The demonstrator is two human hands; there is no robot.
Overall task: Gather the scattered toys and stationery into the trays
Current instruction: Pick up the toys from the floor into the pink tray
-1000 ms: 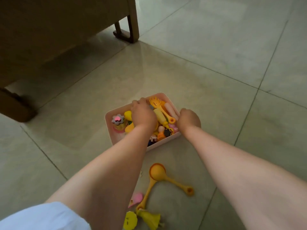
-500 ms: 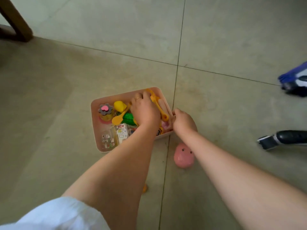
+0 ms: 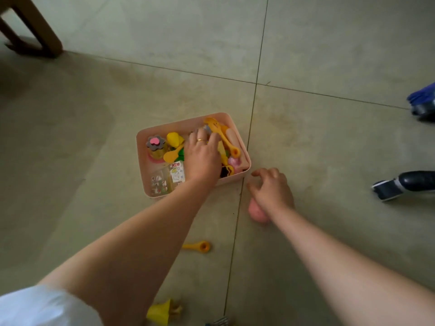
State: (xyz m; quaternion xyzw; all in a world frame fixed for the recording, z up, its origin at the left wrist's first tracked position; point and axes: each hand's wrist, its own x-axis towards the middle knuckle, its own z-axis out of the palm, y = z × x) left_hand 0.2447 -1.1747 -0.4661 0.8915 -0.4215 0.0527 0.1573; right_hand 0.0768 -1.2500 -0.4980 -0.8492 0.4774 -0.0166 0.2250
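Note:
A pink tray (image 3: 141, 158) sits on the tiled floor, filled with several toys: yellow spoons, a flower stamp (image 3: 154, 142), sticker packs (image 3: 168, 178). My left hand (image 3: 203, 156) lies palm down on the toys inside the tray, fingers spread; what is under it is hidden. My right hand (image 3: 270, 189) hovers just right of the tray's near corner with fingers loosely curled and empty, above a round pink toy (image 3: 256, 211) on the floor. An orange spoon (image 3: 199, 246) and a yellow toy (image 3: 162, 312) lie on the floor nearer to me.
A wooden furniture leg (image 3: 35, 27) stands at the top left. At the right edge lie a blue item (image 3: 422, 97) and a black-and-white toy (image 3: 404, 184). A striped object (image 3: 219, 322) peeks in at the bottom edge.
My right hand has let go of the tray's right corner and drawn back over the pink toy. My left hand stays on the toys in the tray. The view has shifted rightward.

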